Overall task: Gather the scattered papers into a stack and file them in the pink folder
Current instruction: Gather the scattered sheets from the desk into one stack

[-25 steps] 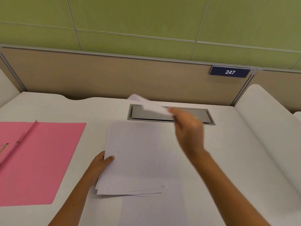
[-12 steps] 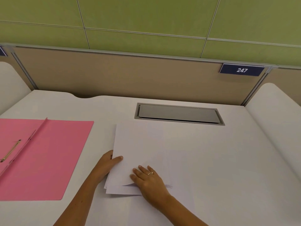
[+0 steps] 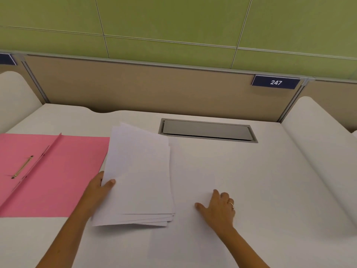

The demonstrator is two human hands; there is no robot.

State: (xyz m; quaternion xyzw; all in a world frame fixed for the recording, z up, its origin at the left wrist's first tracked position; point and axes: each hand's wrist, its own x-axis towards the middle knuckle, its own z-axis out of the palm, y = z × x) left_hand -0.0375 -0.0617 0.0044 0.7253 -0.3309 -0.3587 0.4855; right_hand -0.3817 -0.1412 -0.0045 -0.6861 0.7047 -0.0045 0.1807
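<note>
A stack of white papers (image 3: 139, 176) lies in the middle of the white desk, with its edges fanned at the near end. Its left side is raised and reaches over the right edge of the open pink folder (image 3: 58, 180). My left hand (image 3: 98, 188) grips the stack's left edge, thumb on top. My right hand (image 3: 218, 207) rests palm down on a loose white sheet (image 3: 191, 171) just right of the stack, fingers slightly bent. Another faint sheet (image 3: 185, 240) lies nearer to me. The folder shows a gold fastener (image 3: 22, 167) on its left half.
A grey cable hatch (image 3: 207, 130) is set into the desk behind the papers. Tan partition panels with a blue "247" label (image 3: 275, 82) close off the back. White curved dividers (image 3: 318, 142) rise at both sides.
My right hand put a sheet onto the stack, then moved right onto a loose sheet. My left hand tilted the stack and shifted it left toward the folder.
</note>
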